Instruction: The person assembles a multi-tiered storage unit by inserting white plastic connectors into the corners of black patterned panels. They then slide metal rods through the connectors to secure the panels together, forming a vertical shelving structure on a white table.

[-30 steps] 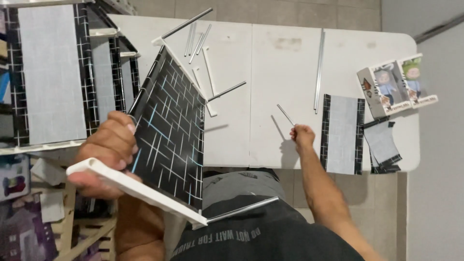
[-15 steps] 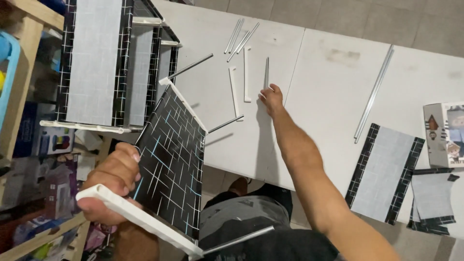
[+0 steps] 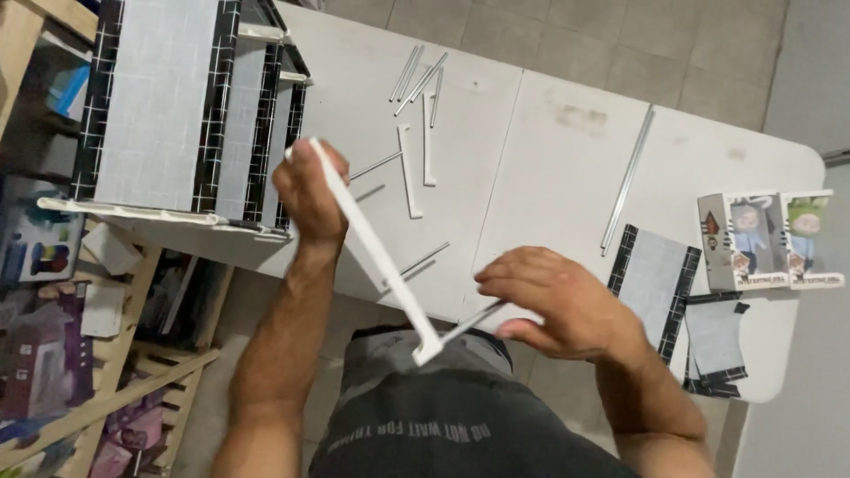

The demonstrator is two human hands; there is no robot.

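Observation:
My left hand (image 3: 308, 196) grips a flat panel (image 3: 376, 257), which shows edge-on as a long white strip running from my fist down to my waist. A thin metal rod (image 3: 467, 324) sticks out sideways from the panel's lower corner. My right hand (image 3: 560, 303) is at that rod's free end, and thumb and fingers curl loosely round it. Both hands hover over the near edge of the white folding table (image 3: 549, 177).
A black-and-grey shelf unit with white rails (image 3: 177, 106) lies at the table's left end. Loose metal rods (image 3: 416, 75), white strips (image 3: 410, 173), a long rod (image 3: 627, 177), grey panels (image 3: 655, 288) and two toy boxes (image 3: 768, 239) lie on the table. Wooden crates with boxes stand at the left.
My right hand has come back from the loose rods at the far side to the rod at the panel's lower corner. The panel has turned from face-on to edge-on.

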